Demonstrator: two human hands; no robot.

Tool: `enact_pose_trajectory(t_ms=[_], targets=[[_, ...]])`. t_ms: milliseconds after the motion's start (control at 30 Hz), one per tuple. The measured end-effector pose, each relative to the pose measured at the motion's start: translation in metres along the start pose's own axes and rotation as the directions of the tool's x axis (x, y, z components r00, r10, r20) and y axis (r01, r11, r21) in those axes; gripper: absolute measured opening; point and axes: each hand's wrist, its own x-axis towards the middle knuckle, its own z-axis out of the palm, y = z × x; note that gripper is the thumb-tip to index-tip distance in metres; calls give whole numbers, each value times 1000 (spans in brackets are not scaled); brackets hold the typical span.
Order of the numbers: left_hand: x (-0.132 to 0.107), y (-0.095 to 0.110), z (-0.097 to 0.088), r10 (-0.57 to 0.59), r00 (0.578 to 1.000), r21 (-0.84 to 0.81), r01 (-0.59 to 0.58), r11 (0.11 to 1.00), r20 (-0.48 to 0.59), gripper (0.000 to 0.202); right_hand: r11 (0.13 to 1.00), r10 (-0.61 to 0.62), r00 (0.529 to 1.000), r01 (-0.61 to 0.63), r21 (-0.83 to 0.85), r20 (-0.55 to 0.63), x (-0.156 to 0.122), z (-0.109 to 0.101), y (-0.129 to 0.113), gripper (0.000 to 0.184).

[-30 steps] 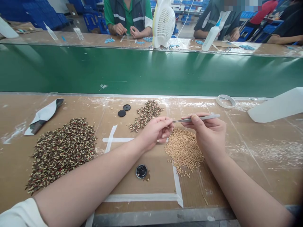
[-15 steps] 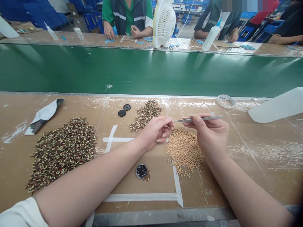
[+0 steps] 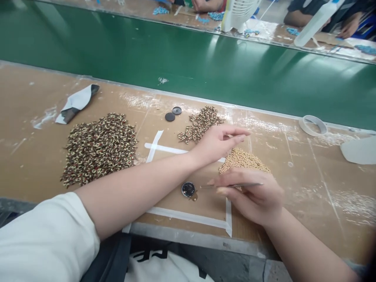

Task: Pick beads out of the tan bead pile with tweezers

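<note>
My right hand (image 3: 252, 192) holds metal tweezers (image 3: 248, 184), slightly blurred by motion. Their tip points left, just beside a small round dish (image 3: 188, 189) of glossy black stuff. Over the upper edge of a pile of small beige beads (image 3: 245, 160) is my left hand (image 3: 220, 143), thumb and forefinger close together; anything pinched there is too small to make out. Behind that wrist lies a small pile of brown-and-cream patterned pieces (image 3: 204, 121). A larger heap of similar pieces with red specks (image 3: 101, 149) spreads left of my left forearm.
Two black round lids (image 3: 170, 116) lie beyond the white tape strips (image 3: 188, 217) on the cardboard-covered table. A tape roll (image 3: 313, 125) and a white bottle (image 3: 360, 150) stand right. A crumpled wrapper (image 3: 78, 103) lies left. Past the green belt (image 3: 132, 51) are a fan (image 3: 239, 13) and people's arms.
My right hand has drawn the tweezers away from my left fingers, down and left to the black dish. The head view has tilted downward and turned.
</note>
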Motion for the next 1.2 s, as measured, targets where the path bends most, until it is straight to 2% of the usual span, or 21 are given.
enact_pose_trajectory(t_ms=[100, 400, 600, 967, 1033, 1100, 1167, 1200], targets=[[1, -3, 0, 48, 999, 38, -48, 998, -2, 27, 998, -57, 993, 61, -34, 101, 3, 10, -2, 21], [8, -15, 0, 160, 985, 55, -163, 985, 58, 24, 987, -92, 982, 112, -114, 164, 4, 19, 0, 22], [8, -20, -1, 138, 987, 77, -144, 987, 85, 25, 986, -92, 978, 115, -118, 187, 9, 20, 0, 24], [12, -26, 2, 176, 980, -1, -176, 984, 92, 23, 988, -74, 975, 100, -116, 209, 7, 21, 4, 23], [12, -25, 2, 160, 983, -3, -161, 987, 91, 23, 992, -65, 977, 85, -88, 203, 5, 20, 4, 25], [12, -24, 1, 158, 983, -1, -159, 987, 96, 23, 999, -8, 988, 16, -51, 157, 1, 16, 5, 26], [12, -23, 0, 173, 980, 6, -175, 985, 102, 22, 995, 101, 994, -101, 1, 34, -4, 10, 7, 23], [12, -22, 0, 181, 978, 13, -183, 983, 104, 21, 987, 156, 986, -154, 35, -63, -6, 6, 9, 19]])
